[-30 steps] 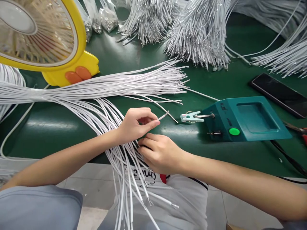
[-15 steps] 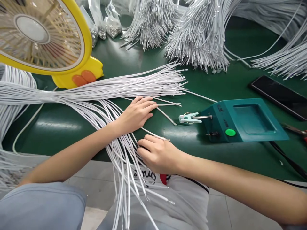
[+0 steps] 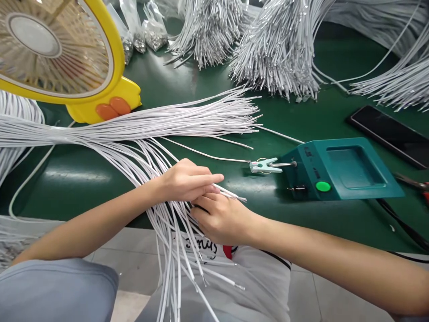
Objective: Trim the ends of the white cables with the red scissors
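Note:
My left hand [image 3: 189, 181] lies over several white wires [image 3: 231, 193], its fingers pressed together and pointing right; the wire ends stick out past its fingertips. Just below, touching it, my right hand [image 3: 226, 219] has its fingers curled around the same wires. From the large tied bundle of white wires [image 3: 187, 117], a part fans down under my left forearm and hangs over the table edge onto my lap. One single wire [image 3: 208, 155] runs right to a pale green clip [image 3: 264, 165] on a teal box [image 3: 335, 167] with a green button [image 3: 323, 186].
A yellow fan [image 3: 117, 53] stands at the upper left. Bags of small metal parts [image 3: 156, 33] and thick wire bundles [image 3: 278, 53] lie along the back. A phone [image 3: 385, 134] and red-handled pliers [image 3: 414, 182] are at the right on the green table [image 3: 275, 228].
My left hand has moved down and right from the separated wires to my right hand, bringing wire ends together there. My right hand has stayed nearly still.

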Action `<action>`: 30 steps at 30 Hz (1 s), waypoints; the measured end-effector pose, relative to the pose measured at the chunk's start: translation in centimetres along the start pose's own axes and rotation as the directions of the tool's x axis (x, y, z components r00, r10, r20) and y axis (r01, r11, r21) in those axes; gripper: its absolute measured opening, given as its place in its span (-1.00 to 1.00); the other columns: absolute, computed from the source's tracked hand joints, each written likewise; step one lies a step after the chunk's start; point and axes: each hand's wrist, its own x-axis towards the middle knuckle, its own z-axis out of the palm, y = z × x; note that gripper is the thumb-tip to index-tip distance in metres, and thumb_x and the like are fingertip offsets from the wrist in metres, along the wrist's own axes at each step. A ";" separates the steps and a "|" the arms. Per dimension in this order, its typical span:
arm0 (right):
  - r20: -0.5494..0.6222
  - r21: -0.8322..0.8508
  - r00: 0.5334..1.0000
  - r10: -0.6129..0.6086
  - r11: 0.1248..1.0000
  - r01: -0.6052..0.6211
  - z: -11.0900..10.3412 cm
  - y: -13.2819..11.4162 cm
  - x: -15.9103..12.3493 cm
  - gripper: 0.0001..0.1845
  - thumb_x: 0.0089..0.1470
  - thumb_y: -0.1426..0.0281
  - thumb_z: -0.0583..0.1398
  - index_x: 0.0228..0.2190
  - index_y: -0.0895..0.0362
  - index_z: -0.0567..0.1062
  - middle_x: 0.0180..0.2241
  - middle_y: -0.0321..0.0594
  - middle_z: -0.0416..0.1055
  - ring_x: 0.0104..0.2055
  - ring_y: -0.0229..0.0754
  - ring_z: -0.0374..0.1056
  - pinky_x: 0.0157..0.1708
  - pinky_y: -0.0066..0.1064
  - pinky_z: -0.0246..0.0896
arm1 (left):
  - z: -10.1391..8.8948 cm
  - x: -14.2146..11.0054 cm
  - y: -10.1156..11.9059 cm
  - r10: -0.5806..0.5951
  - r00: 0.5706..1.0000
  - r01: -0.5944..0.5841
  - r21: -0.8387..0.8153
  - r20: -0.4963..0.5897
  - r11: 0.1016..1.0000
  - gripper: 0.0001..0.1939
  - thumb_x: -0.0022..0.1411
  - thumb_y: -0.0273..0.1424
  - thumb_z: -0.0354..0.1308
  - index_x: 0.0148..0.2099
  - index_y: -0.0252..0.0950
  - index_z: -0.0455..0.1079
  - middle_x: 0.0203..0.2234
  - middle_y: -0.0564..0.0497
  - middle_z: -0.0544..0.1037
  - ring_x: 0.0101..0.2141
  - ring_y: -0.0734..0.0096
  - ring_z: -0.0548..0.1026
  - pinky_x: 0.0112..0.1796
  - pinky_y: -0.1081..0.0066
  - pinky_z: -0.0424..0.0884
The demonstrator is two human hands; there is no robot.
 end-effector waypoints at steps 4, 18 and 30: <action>-0.039 -0.027 0.999 0.015 1.000 -0.016 -0.1 -0.1 0.1 -0.89 0.00 0.50 0.10 -0.52 0.14 0.38 -0.43 -0.16 0.36 -0.34 -0.18 0.19 -0.45 -0.36 0.03 | -0.1 0.6 0.8 -0.145 0.988 0.134 -0.190 -0.047 0.973 -0.87 0.22 -0.48 0.13 -0.20 -0.33 0.49 -0.45 -0.03 0.54 -0.51 0.58 0.46 -0.54 0.60 0.35; 0.063 -0.002 0.998 0.028 1.000 -0.028 -0.4 -0.2 0.1 -0.90 0.03 0.51 0.10 -0.48 0.16 0.40 -0.42 -0.18 0.38 -0.34 -0.22 0.21 -0.42 -0.39 0.11 | 0.4 0.7 1.0 -0.582 0.811 0.507 -0.571 0.061 0.646 -0.85 0.23 -0.47 0.13 -0.32 -0.39 0.51 -0.59 0.10 0.33 -0.68 0.66 0.38 -0.69 0.64 0.31; -0.260 0.146 0.881 -0.395 0.886 0.441 -2.1 -0.5 -0.1 -0.80 0.05 0.47 0.12 -0.57 0.15 0.42 -0.62 -0.37 0.23 -0.62 -0.40 0.09 -0.67 -0.44 -0.05 | 0.6 0.9 1.0 -0.393 0.877 0.449 -0.180 0.278 0.875 -0.81 0.26 -0.43 0.09 -0.34 -0.33 0.51 -0.58 0.04 0.41 -0.55 0.56 0.35 -0.53 0.53 0.22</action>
